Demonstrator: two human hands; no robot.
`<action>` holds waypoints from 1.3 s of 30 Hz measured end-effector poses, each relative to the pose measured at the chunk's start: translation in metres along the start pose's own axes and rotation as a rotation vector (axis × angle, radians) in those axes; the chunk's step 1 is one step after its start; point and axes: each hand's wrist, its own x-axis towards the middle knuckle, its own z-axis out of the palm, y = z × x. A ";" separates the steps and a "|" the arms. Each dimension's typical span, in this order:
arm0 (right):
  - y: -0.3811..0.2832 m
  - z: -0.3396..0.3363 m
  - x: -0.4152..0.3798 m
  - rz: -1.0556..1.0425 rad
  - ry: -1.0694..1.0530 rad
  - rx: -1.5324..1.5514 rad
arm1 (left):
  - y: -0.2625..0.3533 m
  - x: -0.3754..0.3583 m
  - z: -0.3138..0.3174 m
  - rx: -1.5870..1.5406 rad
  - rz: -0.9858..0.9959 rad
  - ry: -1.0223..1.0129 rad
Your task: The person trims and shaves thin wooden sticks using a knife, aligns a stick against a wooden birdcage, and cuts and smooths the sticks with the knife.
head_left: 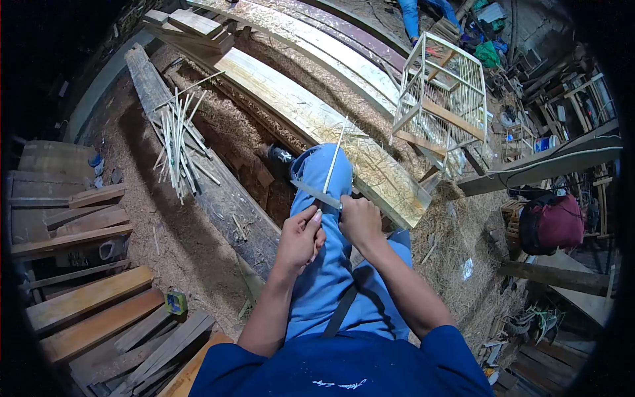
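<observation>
My right hand [362, 223] is closed around the handle of a knife, its grey blade [316, 194] pointing left over my knee. A thin pale wooden stick [336, 155] is pinched in my left hand [299, 243], just below the blade. The stick slants up and away over my jeans, and the blade crosses it near my left fingertips. Left of my knee, a loose bundle of similar thin sticks [177, 149] lies on a weathered plank [225, 198].
A long pale board [278, 89] covered in shavings runs beyond my knee. At its right end stands a white slatted cage [442, 99]. Stacked lumber [99, 298] lies at lower left beside a yellow-green tape measure [176, 303]. A maroon bag [559, 223] is at right. Another person's blue-clad legs [410, 18] show at the top.
</observation>
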 end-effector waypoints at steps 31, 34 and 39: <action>0.019 0.002 -0.001 0.124 0.070 0.035 | -0.014 -0.029 0.001 0.020 0.017 -0.080; 0.024 0.011 0.004 0.177 0.074 0.056 | -0.026 -0.048 -0.013 -0.009 0.010 -0.098; 0.026 0.003 0.014 0.201 0.092 0.038 | -0.028 -0.093 -0.037 -0.004 -0.023 -0.083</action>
